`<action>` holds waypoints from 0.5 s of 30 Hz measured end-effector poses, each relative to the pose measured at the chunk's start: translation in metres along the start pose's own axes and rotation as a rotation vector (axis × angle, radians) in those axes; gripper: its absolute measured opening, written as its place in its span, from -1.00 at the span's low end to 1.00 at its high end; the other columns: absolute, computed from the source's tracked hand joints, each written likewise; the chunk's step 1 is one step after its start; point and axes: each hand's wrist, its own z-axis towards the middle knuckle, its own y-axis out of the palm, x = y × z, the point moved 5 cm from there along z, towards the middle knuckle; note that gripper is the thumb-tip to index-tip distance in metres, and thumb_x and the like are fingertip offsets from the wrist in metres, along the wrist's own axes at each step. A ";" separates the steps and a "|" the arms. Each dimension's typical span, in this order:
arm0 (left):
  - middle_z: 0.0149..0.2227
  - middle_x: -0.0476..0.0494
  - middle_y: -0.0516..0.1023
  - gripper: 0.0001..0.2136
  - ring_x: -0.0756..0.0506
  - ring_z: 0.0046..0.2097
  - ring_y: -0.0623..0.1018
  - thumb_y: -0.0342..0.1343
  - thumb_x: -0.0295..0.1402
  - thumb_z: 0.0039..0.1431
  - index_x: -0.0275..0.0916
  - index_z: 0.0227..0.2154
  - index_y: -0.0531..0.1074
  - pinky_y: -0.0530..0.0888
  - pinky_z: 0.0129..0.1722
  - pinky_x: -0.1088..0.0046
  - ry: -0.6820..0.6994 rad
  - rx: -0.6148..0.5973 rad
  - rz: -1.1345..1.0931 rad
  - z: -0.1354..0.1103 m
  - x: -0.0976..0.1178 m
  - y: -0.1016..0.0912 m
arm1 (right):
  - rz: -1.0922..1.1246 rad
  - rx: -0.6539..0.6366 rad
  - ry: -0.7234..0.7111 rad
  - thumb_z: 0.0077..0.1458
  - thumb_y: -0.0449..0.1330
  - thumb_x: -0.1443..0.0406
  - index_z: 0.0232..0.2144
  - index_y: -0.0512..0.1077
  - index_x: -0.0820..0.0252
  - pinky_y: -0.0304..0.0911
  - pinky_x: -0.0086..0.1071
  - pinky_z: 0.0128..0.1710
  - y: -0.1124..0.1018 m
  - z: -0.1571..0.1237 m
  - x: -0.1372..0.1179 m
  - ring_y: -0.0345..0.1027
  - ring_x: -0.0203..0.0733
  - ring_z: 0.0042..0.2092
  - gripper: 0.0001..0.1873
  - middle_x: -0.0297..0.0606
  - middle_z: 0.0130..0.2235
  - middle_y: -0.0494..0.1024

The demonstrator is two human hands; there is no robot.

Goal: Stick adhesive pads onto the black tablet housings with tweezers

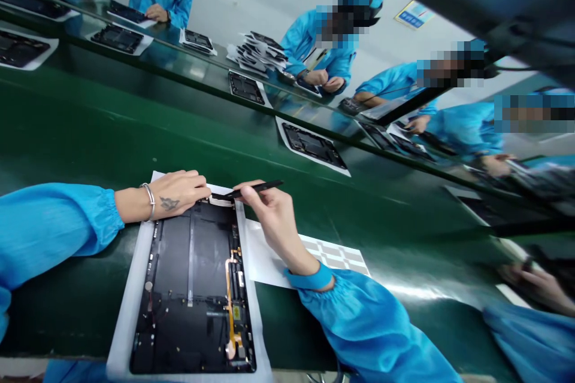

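Black tool pinched in right hand

Blue gathered-cuff sleeves, silver bangle, tattooed hand.

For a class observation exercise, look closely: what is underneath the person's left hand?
The left hand lies across the top end of an open tablet on a white sheet. The sheet's corner shows past the fingers; what lies directly under the palm is covered.
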 end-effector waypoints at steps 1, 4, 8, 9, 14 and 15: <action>-0.11 -0.19 0.52 -0.75 -0.12 -0.16 0.44 -0.01 -0.53 0.30 -0.22 -0.06 0.48 0.37 -0.22 0.39 0.009 0.010 -0.008 -0.001 -0.001 0.000 | 0.036 0.043 0.044 0.07 0.28 -0.09 -0.40 0.60 0.14 0.41 -0.25 -0.22 -0.007 0.000 0.004 0.51 -0.09 -0.28 -0.58 -0.22 -0.35 0.62; -0.10 -0.15 0.51 -0.67 -0.11 -0.17 0.43 -0.03 -0.51 0.32 -0.09 0.03 0.48 0.35 -0.25 0.40 0.020 0.040 -0.035 -0.002 -0.004 0.004 | 0.123 0.117 0.143 -0.02 0.34 -0.12 -0.41 0.59 0.16 0.45 -0.24 -0.20 -0.019 -0.003 0.016 0.50 -0.14 -0.31 -0.54 -0.25 -0.38 0.59; -0.11 -0.15 0.50 -0.69 -0.11 -0.20 0.42 -0.02 -0.47 0.34 -0.03 0.01 0.51 0.32 -0.28 0.40 0.020 0.063 -0.054 -0.002 -0.008 0.009 | 0.137 0.071 0.172 -0.04 0.35 -0.12 -0.42 0.58 0.17 0.45 -0.27 -0.23 -0.017 -0.004 0.021 0.49 -0.16 -0.33 -0.53 -0.25 -0.39 0.58; -0.11 -0.15 0.50 -0.69 -0.11 -0.20 0.41 -0.02 -0.46 0.35 -0.03 0.01 0.51 0.31 -0.29 0.40 0.022 0.064 -0.046 -0.001 -0.008 0.009 | 0.128 0.060 0.169 -0.03 0.34 -0.12 -0.42 0.58 0.17 0.44 -0.27 -0.23 -0.016 -0.004 0.021 0.49 -0.16 -0.32 -0.53 -0.25 -0.38 0.59; -0.04 -0.15 0.50 -0.63 -0.12 -0.16 0.39 -0.03 -0.49 0.36 -0.02 0.13 0.43 0.30 -0.24 0.39 0.046 0.004 0.050 0.000 -0.001 0.001 | 0.124 0.051 0.154 -0.02 0.33 -0.12 -0.42 0.56 0.17 0.42 -0.31 -0.24 -0.014 -0.002 0.023 0.49 -0.18 -0.32 -0.54 -0.26 -0.37 0.58; -0.04 -0.16 0.50 -0.62 -0.13 -0.16 0.39 -0.03 -0.50 0.36 -0.02 0.14 0.41 0.29 -0.25 0.39 0.047 -0.016 0.071 0.000 0.000 0.000 | 0.132 0.054 0.156 -0.02 0.34 -0.12 -0.42 0.56 0.17 0.42 -0.32 -0.24 -0.014 -0.002 0.023 0.48 -0.19 -0.33 -0.53 -0.26 -0.37 0.58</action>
